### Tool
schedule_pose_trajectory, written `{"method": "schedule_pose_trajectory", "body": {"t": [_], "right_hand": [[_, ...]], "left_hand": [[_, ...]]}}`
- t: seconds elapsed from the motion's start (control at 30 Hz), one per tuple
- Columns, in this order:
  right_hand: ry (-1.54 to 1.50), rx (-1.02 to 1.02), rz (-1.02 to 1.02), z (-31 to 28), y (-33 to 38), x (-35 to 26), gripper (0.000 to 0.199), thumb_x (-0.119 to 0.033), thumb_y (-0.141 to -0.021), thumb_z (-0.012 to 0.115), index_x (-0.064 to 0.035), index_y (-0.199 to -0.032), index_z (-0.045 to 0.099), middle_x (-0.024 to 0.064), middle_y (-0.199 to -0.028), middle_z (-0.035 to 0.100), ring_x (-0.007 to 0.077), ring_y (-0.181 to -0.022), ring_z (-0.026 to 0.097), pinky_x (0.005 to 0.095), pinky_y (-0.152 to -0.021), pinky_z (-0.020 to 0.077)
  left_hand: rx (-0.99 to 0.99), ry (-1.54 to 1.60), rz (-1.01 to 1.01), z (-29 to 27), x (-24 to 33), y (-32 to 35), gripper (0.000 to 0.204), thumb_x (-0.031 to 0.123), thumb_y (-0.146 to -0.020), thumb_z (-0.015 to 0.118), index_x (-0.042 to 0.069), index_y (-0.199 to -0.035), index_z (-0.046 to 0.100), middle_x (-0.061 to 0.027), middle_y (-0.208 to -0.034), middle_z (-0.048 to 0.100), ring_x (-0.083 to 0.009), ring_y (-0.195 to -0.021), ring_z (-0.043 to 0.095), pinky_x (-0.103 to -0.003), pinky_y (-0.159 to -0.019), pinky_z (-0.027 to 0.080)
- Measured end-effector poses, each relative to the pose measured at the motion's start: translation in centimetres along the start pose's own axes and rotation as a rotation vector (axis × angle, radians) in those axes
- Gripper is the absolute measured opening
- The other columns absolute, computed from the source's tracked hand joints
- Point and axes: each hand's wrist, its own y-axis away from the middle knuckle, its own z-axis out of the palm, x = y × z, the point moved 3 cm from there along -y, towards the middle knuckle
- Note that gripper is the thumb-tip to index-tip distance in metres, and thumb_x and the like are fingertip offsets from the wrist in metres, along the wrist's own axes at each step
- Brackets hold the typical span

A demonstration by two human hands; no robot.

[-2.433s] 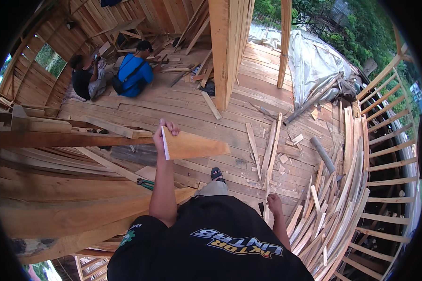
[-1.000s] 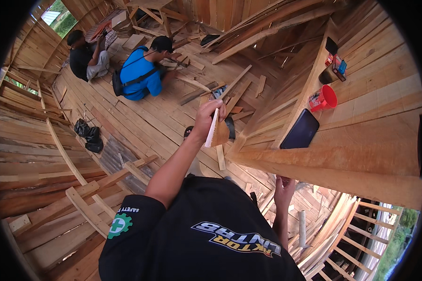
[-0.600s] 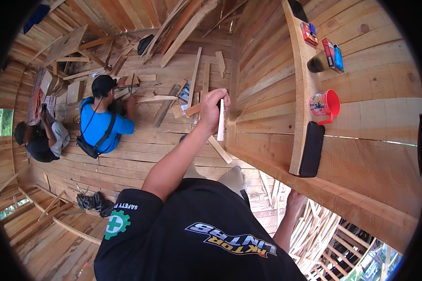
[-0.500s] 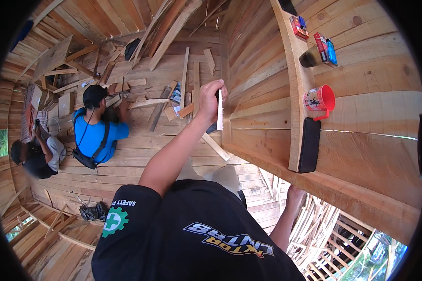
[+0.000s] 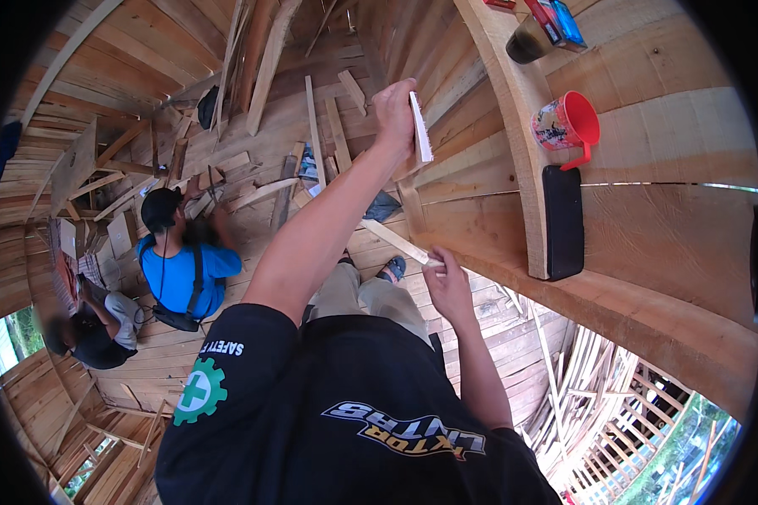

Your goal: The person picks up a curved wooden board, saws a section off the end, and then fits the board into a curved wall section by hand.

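My left hand [image 5: 394, 109], arm stretched forward, is closed around a short pale piece of wood [image 5: 422, 130] seen nearly edge-on, with a rough edge. Lower and to the right, my right hand [image 5: 448, 286] has its fingers bent together at the near end of a narrow wooden strip [image 5: 397, 241]. That strip slants away toward the far left, below my left forearm. The exact finger contact on it is partly hidden.
A ledge [image 5: 526, 168] on the right wall bears a red mug [image 5: 564, 126], a dark phone [image 5: 564, 223], a dark-filled glass [image 5: 528, 42] and small packs. A person in blue [image 5: 181, 273] crouches at left; another person [image 5: 101, 328] sits beyond. Loose boards [image 5: 316, 126] lie ahead.
My left hand has moved slightly up and right with the wood piece. My right hand has come up from beside the lower beam to the strip's end. The view has shifted.
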Motion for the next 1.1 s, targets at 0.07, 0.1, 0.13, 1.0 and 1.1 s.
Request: {"method": "schedule_pose_trajectory", "body": {"t": [0.07,0.1,0.13,1.0,1.1], "right_hand": [[0.052,0.165,-0.139,-0.1,-5.2,-2.8,0.056,-0.021,-0.086,0.065,-0.0041,-0.135,0.043,0.0199,-0.115,0.064,0.0302,-0.097,0.065,0.0428,-0.086,0.0501],[0.04,0.181,-0.136,-0.4,-7.6,-4.9,0.059,-0.022,-0.084,0.066,-0.0048,-0.135,0.043,0.0213,-0.114,0.063,0.0323,-0.099,0.064,0.0441,-0.088,0.0488],[0.034,0.194,-0.129,-0.6,-9.4,-6.4,0.061,-0.024,-0.083,0.067,-0.0056,-0.135,0.042,0.0227,-0.113,0.063,0.0344,-0.101,0.063,0.0454,-0.089,0.0475],[0.92,0.133,0.043,-1.6,-21.6,-1.1,0.043,-0.033,-0.088,0.063,-0.006,-0.122,0.06,0.0126,-0.11,0.067,0.0284,-0.1,0.063,0.0406,-0.086,0.0469],[0.605,0.178,0.075,-0.9,-21.7,-3.8,0.045,-0.042,-0.09,0.057,-0.0131,-0.124,0.06,0.0138,-0.112,0.067,0.0334,-0.102,0.063,0.0424,-0.084,0.0476]], "left_hand": [[0.003,-0.013,-0.018,0.5,-0.9,0.5,0.027,0.017,-0.087,0.058,0.008,-0.063,0.052,-0.0035,-0.054,0.048,-0.0127,-0.047,0.044,-0.028,-0.045,0.032],[0.016,-0.015,-0.021,0.6,-1.1,0.5,0.027,0.017,-0.087,0.057,0.008,-0.063,0.052,-0.0036,-0.055,0.049,-0.0126,-0.047,0.044,-0.028,-0.044,0.032],[0.032,-0.013,-0.026,0.7,-1.3,0.7,0.027,0.017,-0.088,0.057,0.007,-0.063,0.052,-0.0037,-0.055,0.049,-0.0124,-0.046,0.043,-0.028,-0.044,0.032],[-0.031,-0.025,0.155,2.2,-4.2,-5.7,0.034,0.008,-0.085,0.056,-0.004,-0.057,0.041,-0.0114,-0.046,0.036,-0.0107,-0.044,0.033,-0.035,-0.043,0.029],[-0.019,-0.03,0.164,2.2,-4.5,-6.3,0.033,0.009,-0.084,0.055,-0.004,-0.057,0.042,-0.0121,-0.046,0.035,-0.0107,-0.045,0.034,-0.035,-0.043,0.03]]}}
